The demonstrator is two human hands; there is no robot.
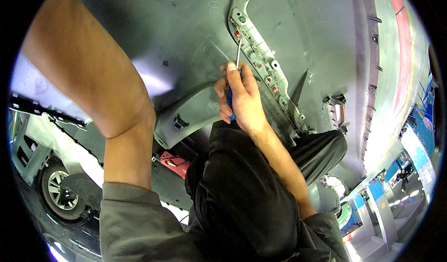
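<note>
My right hand (242,94) is closed around the blue handle of a screwdriver (239,52). Its thin metal shaft points up and away, and the tip meets a long pale grey plastic bracket (260,52) near a small red clip (237,34). More red clips sit further down the same bracket. The bracket runs along the inner face of a large dark grey car bumper cover (186,34). My left forearm (88,66) reaches up past the upper left rim, so the left hand is out of the picture.
My knee in black trousers (242,192) is raised below the right hand. A curved grey trim piece (191,115) and a red part (174,163) lie left of it. A car wheel (63,190) shows at lower left. A slatted bumper edge (374,66) runs down the right.
</note>
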